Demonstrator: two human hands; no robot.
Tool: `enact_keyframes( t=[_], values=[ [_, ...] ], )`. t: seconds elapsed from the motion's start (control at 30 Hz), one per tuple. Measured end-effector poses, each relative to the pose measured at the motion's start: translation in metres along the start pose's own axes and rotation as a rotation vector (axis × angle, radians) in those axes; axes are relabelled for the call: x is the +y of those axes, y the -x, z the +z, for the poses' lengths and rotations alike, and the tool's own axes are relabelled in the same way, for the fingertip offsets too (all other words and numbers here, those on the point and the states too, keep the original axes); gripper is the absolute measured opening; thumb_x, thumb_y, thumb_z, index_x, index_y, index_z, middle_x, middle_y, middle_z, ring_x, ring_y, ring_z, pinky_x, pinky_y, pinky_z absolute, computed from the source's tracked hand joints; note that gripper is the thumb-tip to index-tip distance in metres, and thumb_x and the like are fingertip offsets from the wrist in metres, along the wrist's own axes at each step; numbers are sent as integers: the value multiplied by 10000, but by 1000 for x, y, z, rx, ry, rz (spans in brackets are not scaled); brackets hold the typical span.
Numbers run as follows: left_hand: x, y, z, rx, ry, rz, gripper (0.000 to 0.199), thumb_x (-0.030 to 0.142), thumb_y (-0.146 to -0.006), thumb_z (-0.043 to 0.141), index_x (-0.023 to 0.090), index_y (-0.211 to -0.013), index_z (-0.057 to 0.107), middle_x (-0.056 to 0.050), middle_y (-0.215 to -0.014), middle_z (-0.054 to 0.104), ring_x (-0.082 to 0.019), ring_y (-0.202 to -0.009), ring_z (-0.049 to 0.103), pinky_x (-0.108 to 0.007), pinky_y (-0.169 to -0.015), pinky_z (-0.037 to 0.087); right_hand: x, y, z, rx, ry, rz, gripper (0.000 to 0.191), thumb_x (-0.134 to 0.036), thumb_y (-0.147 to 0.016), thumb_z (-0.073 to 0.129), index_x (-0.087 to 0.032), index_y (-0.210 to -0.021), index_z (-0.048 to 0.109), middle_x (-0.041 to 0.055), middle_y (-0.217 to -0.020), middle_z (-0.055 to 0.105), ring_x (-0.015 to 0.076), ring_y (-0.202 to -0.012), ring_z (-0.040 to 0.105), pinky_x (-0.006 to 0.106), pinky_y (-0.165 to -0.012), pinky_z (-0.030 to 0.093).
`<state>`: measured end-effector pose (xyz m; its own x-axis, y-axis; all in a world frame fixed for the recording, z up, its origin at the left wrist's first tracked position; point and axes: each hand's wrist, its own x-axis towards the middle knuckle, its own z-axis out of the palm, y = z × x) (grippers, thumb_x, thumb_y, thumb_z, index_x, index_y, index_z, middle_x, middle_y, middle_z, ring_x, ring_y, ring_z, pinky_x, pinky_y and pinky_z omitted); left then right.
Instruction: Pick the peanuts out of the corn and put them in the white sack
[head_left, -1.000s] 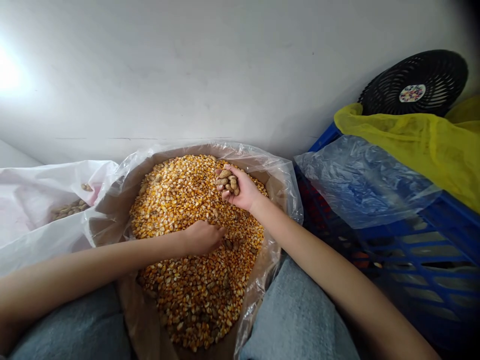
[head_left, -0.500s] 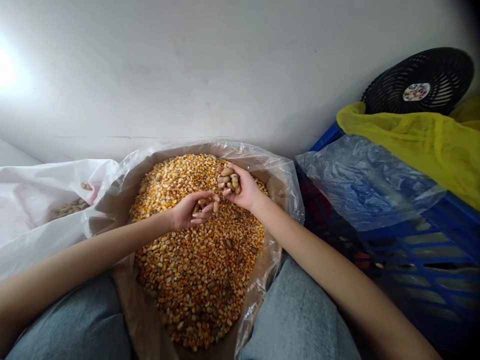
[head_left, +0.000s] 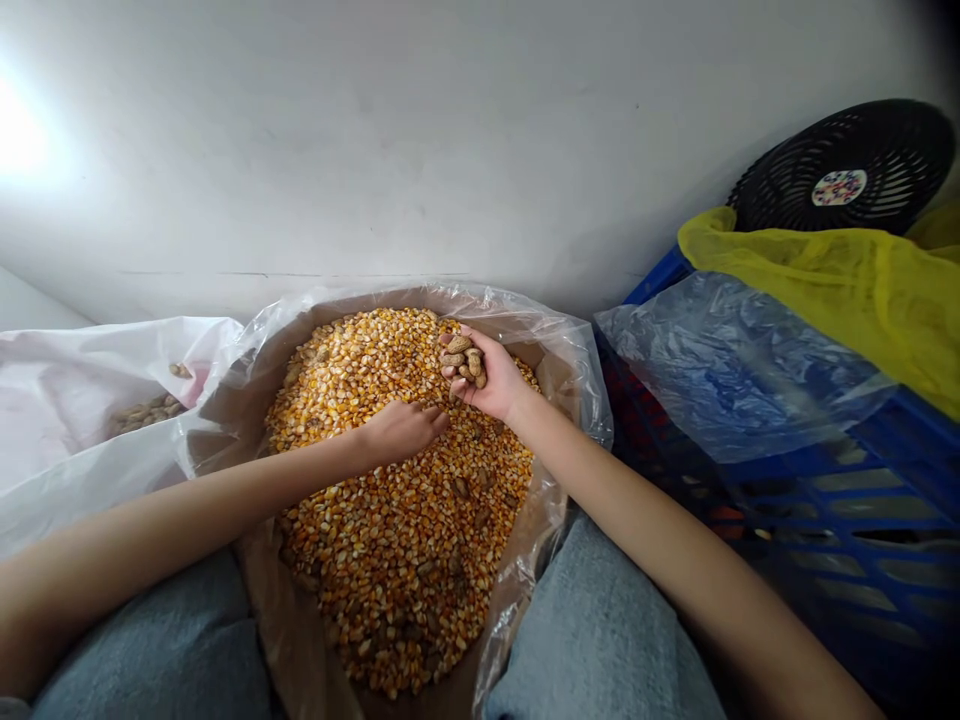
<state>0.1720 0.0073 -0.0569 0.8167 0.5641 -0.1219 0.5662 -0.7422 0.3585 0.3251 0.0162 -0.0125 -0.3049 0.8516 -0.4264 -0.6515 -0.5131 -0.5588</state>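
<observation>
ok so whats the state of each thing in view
left hand, palm down on the corn
right hand, palm up, cupped
peanuts in shell, held in right hand
dried corn kernels, loose heap in the bag
clear plastic bag, open
white bag, open, more peanuts inside
blue plastic crate, partly covered by bags
yellow bag, draped over crate
black fan, tilted, partly behind yellow bag

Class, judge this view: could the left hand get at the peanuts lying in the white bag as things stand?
Probably yes: the left hand rests on the corn kernels, and the peanuts lie to its left, past the clear plastic liner. The white bag's raised edge may need reaching over.
</observation>
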Motion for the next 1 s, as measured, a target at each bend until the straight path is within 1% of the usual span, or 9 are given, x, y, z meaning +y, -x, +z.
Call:
enact_keyframes(
  t=[0.1,0.3,0.37,0.43,0.53,0.67,0.77,0.9,1.0],
  values=[
    [4,0,-8,39,329,-143,196,344,-787,402,170,-708,449,3,-605,411,-102,-515,388,-232,-504,294,0,0,0,7,3,-6,224,-337,-802,395,-166,-784,539,-30,-523,484,55,-427,442,127,-335,287],
    [2,0,-28,-141,1651,-307,154,297,-787,358,178,-688,361,59,-552,275,-40,-373,200,-150,-323,146,0,1,2,24,4,-10,224,-334,-805,388,-169,-756,532,-27,-494,476,63,-422,441,127,-325,282],
    [0,0,-30,-105,1852,-328,97,258,-767,379,177,-715,383,57,-570,306,-30,-357,189,-139,-299,107,0,0,3,35,0,-7,222,-338,-801,396,-170,-753,533,-28,-492,477,63,-420,440,128,-324,284],
    [-1,0,-29,-72,1908,-345,113,291,-770,382,183,-752,411,51,-598,358,-24,-344,193,-137,-288,86,0,0,3,50,-2,-7,220,-343,-796,406,-170,-754,535,-28,-491,478,63,-421,441,129,-324,287],
    [-1,-1,-26,-33,1747,-372,270,438,-770,383,178,-726,439,46,-596,394,-20,-334,210,-147,-291,94,1,-1,1,39,0,-11,217,-345,-790,417,-169,-760,540,-25,-499,490,65,-427,447,132,-328,293],
    [-2,-9,-28,68,1188,-402,424,546,-717,419,161,-541,391,59,-452,308,-29,-323,212,-173,-305,121,0,-4,-3,61,1,-48,200,-328,-782,421,-167,-749,535,-28,-496,484,55,-403,420,130,-329,287],
    [-5,-21,-33,155,834,-346,431,536,-740,378,161,-529,397,51,-437,330,-48,-362,280,-181,-347,200,-3,-4,-6,129,-48,-103,183,-311,-781,409,-174,-746,524,-35,-476,454,54,-403,413,120,-326,270],
    [-6,-34,-36,199,389,-286,420,436,-824,236,156,-696,522,2,-567,516,-90,-477,451,-198,-447,327,-5,-3,-6,63,-114,-114,206,-318,-795,371,-176,-748,513,-30,-493,446,57,-421,419,115,-324,265],
    [-1,-40,-30,103,-89,-253,352,349,-836,264,162,-949,539,-55,-716,617,-147,-617,564,-241,-553,397,-6,-3,-4,37,-125,-118,215,-316,-802,353,-174,-752,507,-29,-510,447,57,-422,416,117,-321,264]
  ],
)
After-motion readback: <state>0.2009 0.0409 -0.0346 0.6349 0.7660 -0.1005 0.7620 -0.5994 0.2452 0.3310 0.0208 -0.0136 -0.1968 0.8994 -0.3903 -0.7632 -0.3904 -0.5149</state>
